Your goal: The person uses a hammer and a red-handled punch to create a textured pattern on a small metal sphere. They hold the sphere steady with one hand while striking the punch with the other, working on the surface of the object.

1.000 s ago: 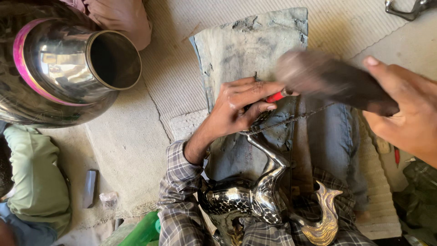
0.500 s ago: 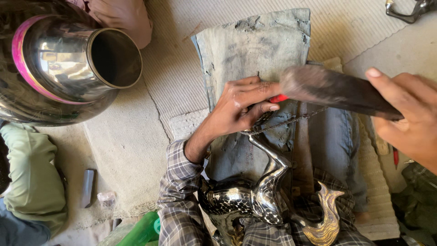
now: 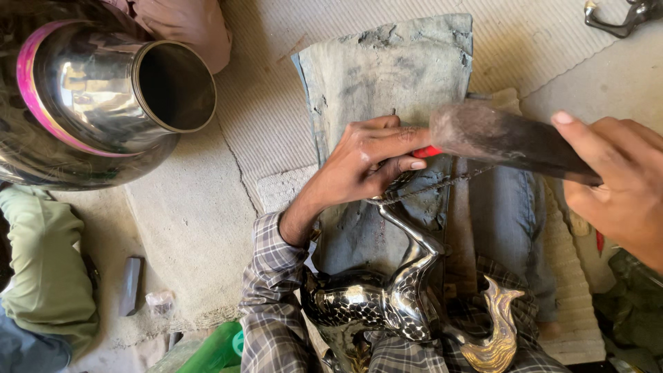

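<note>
We note the left hand (image 3: 369, 162) curled shut around a small red-handled tool (image 3: 427, 151), only a stub of the red grip showing past the fingertips; the tool's working end is hidden. The hand rests over a slim, curved silver metal neck (image 3: 404, 231) that rises from a polished, scale-patterned metal figure (image 3: 359, 304) lying across the lap. A thin dark chain or serrated strip (image 3: 442, 185) runs rightward from under the fingers.

The right hand (image 3: 618, 183) is clamped on the handle of a dark, worn wooden mallet (image 3: 497, 138), whose blunt head sits just beside the red tool, touching or nearly so; we cannot tell which.

Under both hands lies a grey, soiled denim cloth (image 3: 394, 65) spread on a ribbed pale mat (image 3: 276, 103). A brass-coloured curved piece (image 3: 498, 331) lies near the figure's lower right.

To the left stands a large shiny steel vessel with a pink band (image 3: 90, 103), mouth facing right. A small dark rectangular block (image 3: 130, 284) lies on the floor at lower left, beside green fabric (image 3: 41, 276). A metal fitting (image 3: 621, 17) shows at top right.
</note>
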`<state>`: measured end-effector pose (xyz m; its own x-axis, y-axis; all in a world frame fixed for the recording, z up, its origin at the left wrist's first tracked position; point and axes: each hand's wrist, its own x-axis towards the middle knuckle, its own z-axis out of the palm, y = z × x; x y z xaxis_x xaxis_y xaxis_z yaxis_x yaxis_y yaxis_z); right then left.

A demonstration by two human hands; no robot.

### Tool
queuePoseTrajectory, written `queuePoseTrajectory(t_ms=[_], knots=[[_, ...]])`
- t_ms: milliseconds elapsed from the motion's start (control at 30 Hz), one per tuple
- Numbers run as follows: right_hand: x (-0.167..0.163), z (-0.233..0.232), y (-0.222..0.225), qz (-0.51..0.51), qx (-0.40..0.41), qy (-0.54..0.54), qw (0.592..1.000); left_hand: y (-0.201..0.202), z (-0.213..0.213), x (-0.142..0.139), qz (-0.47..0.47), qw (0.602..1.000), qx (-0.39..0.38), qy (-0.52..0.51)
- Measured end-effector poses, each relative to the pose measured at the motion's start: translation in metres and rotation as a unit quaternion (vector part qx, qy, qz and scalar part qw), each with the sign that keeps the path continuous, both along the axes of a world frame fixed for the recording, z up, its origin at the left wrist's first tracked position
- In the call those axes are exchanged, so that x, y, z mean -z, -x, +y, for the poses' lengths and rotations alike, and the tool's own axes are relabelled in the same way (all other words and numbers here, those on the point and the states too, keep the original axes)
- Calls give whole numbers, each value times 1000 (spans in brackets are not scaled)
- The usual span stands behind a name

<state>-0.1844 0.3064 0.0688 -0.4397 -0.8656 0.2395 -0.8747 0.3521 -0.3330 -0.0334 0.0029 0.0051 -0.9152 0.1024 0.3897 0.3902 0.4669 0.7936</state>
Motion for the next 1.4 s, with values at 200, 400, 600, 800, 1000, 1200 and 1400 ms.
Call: queuePoseTrajectory(t_ms=[200, 400, 600, 800, 1000, 1200, 1400], knots=[[12, 4, -1, -15, 7, 57, 998, -5, 1, -10, -12, 994, -24, -106], [34, 17, 2, -98, 15, 145, 984, -8, 2, -13, -4, 997, -32, -75], [34, 14, 2, -194, 97, 24, 976, -8, -3, -4, -6, 999, -40, -34], [11, -26, 10, -159, -43, 105, 981, -9, -3, 7, 0, 999, -42, -21], [-7, -38, 13, -164, -46, 65, 983, -10, -3, 5, 7, 999, -28, -44], [-11, -34, 20, -141, -16, -52, 989, -6, -1, -2, 2, 999, -37, -35], [-1, -24, 23, -79, -73, 43, 993, -3, 2, -8, 23, 998, -32, -45]])
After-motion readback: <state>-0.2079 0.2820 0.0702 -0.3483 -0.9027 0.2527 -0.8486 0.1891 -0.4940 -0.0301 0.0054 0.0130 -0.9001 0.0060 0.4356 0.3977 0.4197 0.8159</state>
